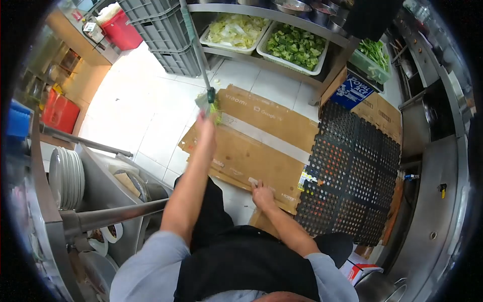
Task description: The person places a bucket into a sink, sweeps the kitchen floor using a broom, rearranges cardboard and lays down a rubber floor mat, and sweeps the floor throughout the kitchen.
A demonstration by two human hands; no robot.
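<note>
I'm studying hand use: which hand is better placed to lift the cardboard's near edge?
Probably the right hand: it touches that edge of the cardboard, while the left hand is farther off, beside the leafy scraps.

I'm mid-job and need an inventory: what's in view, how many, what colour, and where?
Cardboard: at least one sheet, brown, centre floor
Leaf scraps: several, yellow-green, cardboard's left side
Pole: one, greyish, upper centre
Baskets: two, white, top centre
Leaves: many, pale and dark green, in the baskets
Tub: one, pale green, upper right
Box: one, blue, by the tub
Mat: one, black, right of cardboard
Crates: one stack, grey, upper left
Containers: two, red, left
Plates: one stack, white, lower left
Smaller clutter: too unclear to count
Sleeves: two, grey, bottom
Left hand: one, blurred, near scraps
Right hand: one, fingers at cardboard's near edge
</note>
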